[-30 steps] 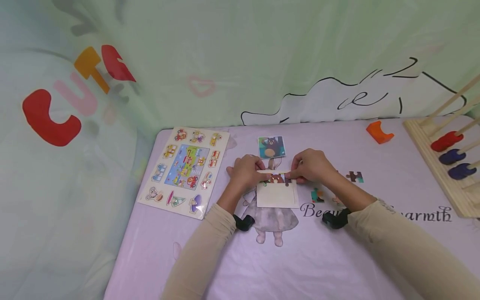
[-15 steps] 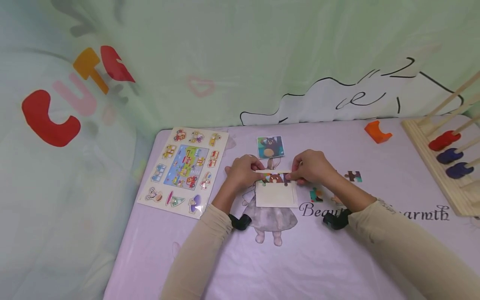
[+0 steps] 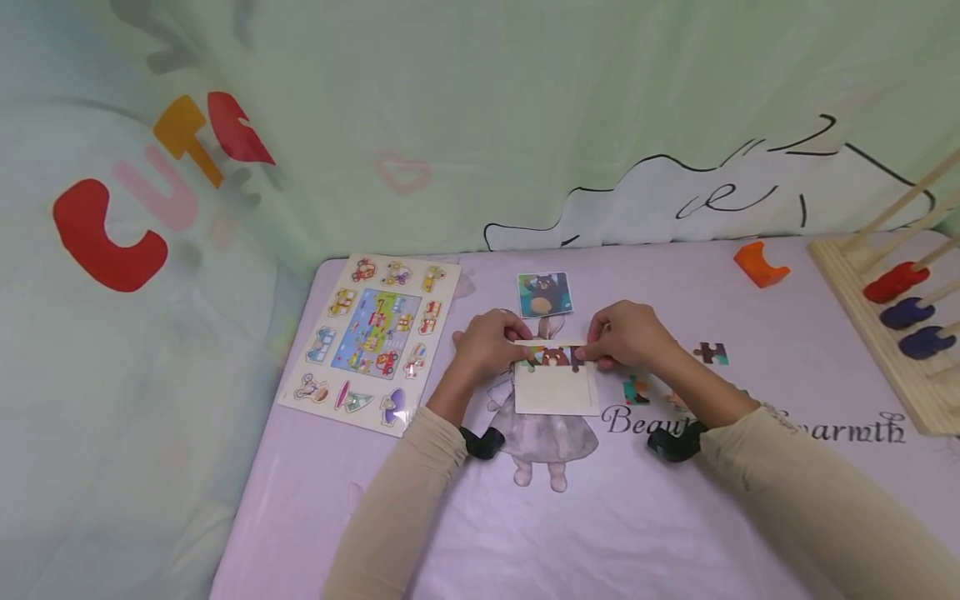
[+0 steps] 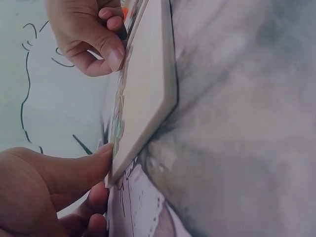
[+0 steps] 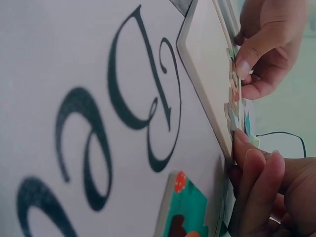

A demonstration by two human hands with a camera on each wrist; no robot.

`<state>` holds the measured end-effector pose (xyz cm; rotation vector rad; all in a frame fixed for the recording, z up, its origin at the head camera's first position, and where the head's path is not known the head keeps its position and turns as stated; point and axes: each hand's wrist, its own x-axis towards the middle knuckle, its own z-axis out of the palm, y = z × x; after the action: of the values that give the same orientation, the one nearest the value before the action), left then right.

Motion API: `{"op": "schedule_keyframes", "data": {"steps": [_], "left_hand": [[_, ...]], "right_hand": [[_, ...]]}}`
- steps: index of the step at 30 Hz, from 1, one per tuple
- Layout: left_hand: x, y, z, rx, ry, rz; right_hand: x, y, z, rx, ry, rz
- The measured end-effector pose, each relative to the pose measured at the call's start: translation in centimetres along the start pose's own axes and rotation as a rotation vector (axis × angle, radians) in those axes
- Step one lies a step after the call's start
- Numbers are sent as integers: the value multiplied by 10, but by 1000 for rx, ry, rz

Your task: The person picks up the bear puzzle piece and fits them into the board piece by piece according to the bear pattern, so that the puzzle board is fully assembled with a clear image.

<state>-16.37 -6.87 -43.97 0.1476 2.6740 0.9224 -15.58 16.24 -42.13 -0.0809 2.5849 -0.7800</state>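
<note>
In the head view a pale puzzle board (image 3: 557,393) lies mid-table, with a row of bear-face puzzle pieces (image 3: 553,357) along its far edge. At the board's far left corner, my left hand (image 3: 487,343) pinches the edge, thumb on the end piece and other fingers curled by the side. Across from it, my right hand (image 3: 628,335) grips the far right corner, its thumb on the piece there. Both wrist views show the thumbs pressing at this edge. A bear picture card (image 3: 544,294) lies just beyond the board.
Loose puzzle pieces (image 3: 635,389) lie right of the board, some partly hidden by my right forearm. A knob puzzle (image 3: 375,333) with vehicle shapes is at the left. Toward the right are an orange block (image 3: 761,264) and a wooden base with posts (image 3: 866,321). Curtains hang behind.
Both hands keep their hold at the board's far corners. Only slight finger and wrist shifts show, along with a small sway of the head view.
</note>
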Motion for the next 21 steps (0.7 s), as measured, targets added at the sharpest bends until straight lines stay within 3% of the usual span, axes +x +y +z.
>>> {"op": "schedule_keyframes", "data": {"steps": [15, 21], "left_hand": [[1, -1, 2, 12, 3, -1], [0, -2, 1, 10, 1, 3]], "right_hand": [[-5, 6, -6, 51, -16, -1], [-8, 12, -14, 55, 23, -15]]}}
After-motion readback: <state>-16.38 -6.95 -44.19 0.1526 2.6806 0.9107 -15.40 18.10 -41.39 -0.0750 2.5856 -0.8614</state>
